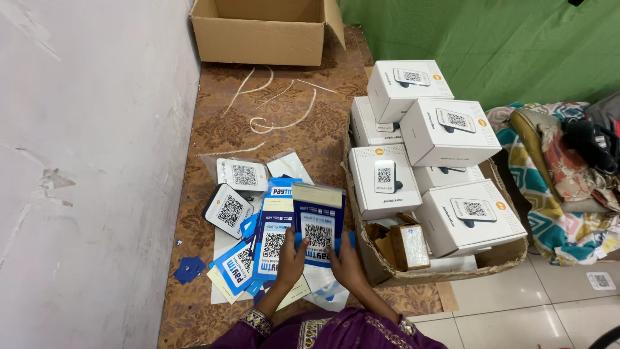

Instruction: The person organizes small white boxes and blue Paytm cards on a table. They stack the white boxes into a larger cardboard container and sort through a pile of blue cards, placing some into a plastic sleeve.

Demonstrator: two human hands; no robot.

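Note:
My left hand (290, 264) and my right hand (344, 266) hold a thin stack of blue and white printed cards (318, 220) upright by its lower edge, thumbs on the front. Each card carries a square code pattern. Under and left of the hands, more blue cards (271, 239) lie fanned on the patterned brown mat (290, 116). Two small flat white devices (228, 210) with code squares rest further left, one in a clear plastic sleeve (242, 173).
A shallow cardboard tray (497, 255) at the right holds several stacked white boxes (449, 132). An open cardboard carton (261, 32) stands at the far end. White plastic strips (284, 119) lie on the mat. A grey wall runs on the left, folded fabrics (562, 187) on the right.

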